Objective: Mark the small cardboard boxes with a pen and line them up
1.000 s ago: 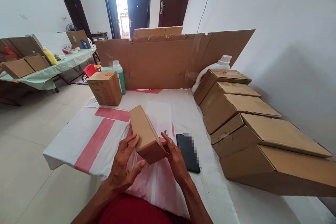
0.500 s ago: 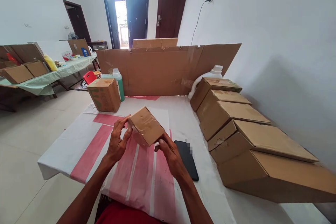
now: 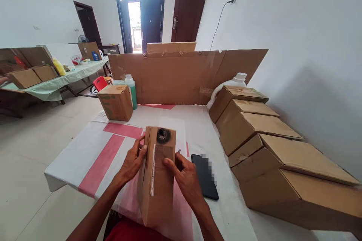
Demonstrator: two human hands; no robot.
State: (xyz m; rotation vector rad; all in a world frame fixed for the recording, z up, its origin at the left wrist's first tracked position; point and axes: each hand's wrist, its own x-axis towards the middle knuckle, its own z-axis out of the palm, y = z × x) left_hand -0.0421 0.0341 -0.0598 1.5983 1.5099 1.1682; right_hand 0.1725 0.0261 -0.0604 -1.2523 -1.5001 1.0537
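A small brown cardboard box (image 3: 157, 184) is held up in front of me over the near edge of the table (image 3: 85, 150), its long side pointing toward me. A clear tape seam runs down its top face and a dark round mark sits near its far end. My left hand (image 3: 132, 162) grips the box's left side. My right hand (image 3: 183, 175) rests on its right side, fingers over the top face.
A black phone (image 3: 205, 175) lies right of my hands. A row of several leaning cardboard boxes (image 3: 254, 128) fills the table's right side. A printed carton (image 3: 115, 102), a green bottle (image 3: 131, 88), a white jug (image 3: 232, 82) and a cardboard screen (image 3: 183, 71) stand at the back.
The box has been turned in my hands from a tilted, far-pointing pose to lengthwise toward me, showing the taped face and dark mark. Both hands stayed on it.
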